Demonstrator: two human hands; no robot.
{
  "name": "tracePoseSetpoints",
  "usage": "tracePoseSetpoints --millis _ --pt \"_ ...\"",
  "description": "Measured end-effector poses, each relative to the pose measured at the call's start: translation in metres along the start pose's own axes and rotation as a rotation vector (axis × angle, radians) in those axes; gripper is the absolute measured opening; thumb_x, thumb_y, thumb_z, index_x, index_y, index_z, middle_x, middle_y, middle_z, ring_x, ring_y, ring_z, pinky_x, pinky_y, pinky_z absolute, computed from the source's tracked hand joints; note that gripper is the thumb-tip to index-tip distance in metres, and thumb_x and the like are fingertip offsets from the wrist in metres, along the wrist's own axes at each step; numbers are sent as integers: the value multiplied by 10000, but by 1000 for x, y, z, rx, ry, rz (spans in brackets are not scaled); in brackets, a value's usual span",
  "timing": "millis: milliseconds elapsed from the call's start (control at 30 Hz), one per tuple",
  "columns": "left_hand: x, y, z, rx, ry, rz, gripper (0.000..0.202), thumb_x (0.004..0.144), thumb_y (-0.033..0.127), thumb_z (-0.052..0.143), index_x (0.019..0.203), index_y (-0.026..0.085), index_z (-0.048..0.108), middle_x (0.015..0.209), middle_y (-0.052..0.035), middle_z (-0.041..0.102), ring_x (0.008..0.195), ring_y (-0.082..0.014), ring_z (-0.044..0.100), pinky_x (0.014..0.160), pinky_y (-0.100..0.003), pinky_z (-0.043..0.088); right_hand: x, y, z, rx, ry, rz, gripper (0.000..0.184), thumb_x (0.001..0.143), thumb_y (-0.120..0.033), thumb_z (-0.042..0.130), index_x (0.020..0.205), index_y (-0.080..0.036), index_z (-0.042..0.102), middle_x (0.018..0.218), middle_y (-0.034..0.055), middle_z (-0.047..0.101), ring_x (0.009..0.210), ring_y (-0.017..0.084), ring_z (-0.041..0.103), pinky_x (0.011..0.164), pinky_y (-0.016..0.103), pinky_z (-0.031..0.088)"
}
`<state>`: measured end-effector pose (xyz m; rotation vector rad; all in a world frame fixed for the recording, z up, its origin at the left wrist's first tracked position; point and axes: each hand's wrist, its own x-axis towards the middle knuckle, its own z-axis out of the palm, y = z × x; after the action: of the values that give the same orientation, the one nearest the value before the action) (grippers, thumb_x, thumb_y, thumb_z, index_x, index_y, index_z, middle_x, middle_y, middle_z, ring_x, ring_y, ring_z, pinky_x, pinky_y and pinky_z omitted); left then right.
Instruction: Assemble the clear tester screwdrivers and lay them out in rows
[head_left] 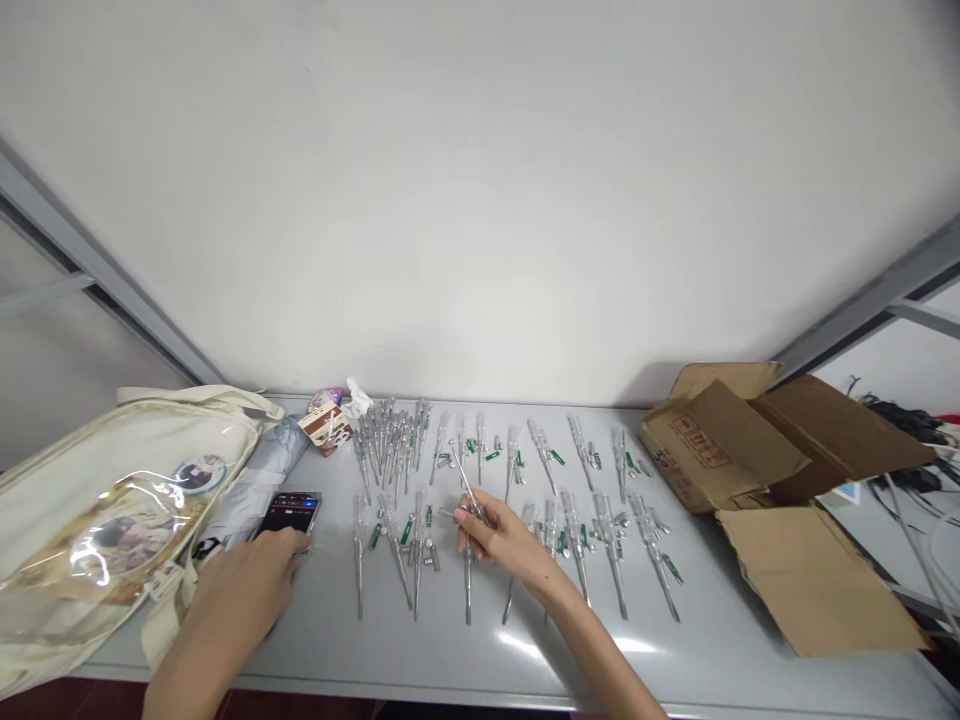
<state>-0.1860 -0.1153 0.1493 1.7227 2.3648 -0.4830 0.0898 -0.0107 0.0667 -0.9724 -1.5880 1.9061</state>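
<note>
My left hand (251,580) is closed around the lower part of a smartphone (291,512) with a lit screen, at the left of the table. My right hand (484,530), near the middle, pinches a tester screwdriver (466,475), its metal shaft pointing up and away; its handle end is mostly hidden by the fingers. Another clear-handled screwdriver (469,590) lies below that hand. Two rows of such screwdrivers spread across the table, many with small green circuit boards (407,530) and silver button cells (436,556) beside them.
A bunch of screwdrivers (394,440) lies at the back left. Further left are a cream bag (45,500), a grey plastic parcel (262,465), a brown packet (326,428) and a crumpled tissue (358,399). An open cardboard box (690,450) stands right, before metal frame bars.
</note>
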Motion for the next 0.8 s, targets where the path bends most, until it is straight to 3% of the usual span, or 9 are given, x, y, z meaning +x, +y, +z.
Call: tracePoseSetpoints --millis 133,333,567,667,733,800 --pt "-3 0 -5 -12 -11 -39 425 874 141 384 1152 228 695 1037 -131 737 952 -358 695 782 -439 476 -1 0 -1 2 -5 1 402 865 -616 563 833 -224 478 671 -20 601 513 101 407 493 238 303" --pt "5 -2 -7 -52 114 -52 441 932 305 321 1229 252 643 952 -144 739 829 -340 707 687 -390 473 -1 1 -1 6 -5 -8 397 867 -608 567 842 -222 480 653 -26 596 502 98 406 492 239 304" --pt "17 0 -5 -67 130 9 449 958 323 230 1129 228 634 887 -147 719 780 -340 694 633 -369 424 -4 -1 -5 -7 19 3 424 856 -632 561 827 -219 472 647 -23 595 495 94 402 479 237 299" --pt "24 8 2 -280 228 19 403 960 382 252 1046 223 612 895 -107 702 763 -291 678 644 -340 424 -2 -1 -6 -23 52 -11 436 849 -640 562 814 -215 472 631 -28 586 480 92 398 477 238 310" --pt "29 22 9 -578 307 34 368 949 460 306 964 222 586 826 -54 671 759 -243 655 651 -300 428 1 -2 -5 -3 81 -38 437 851 -641 559 810 -215 467 615 -37 568 463 87 381 469 236 299" --pt "32 44 17 -923 289 32 398 892 581 411 828 216 555 660 4 576 641 -190 594 586 -257 406 3 -5 -1 43 85 -68 417 867 -627 549 823 -220 467 612 -44 552 459 85 365 465 234 286"
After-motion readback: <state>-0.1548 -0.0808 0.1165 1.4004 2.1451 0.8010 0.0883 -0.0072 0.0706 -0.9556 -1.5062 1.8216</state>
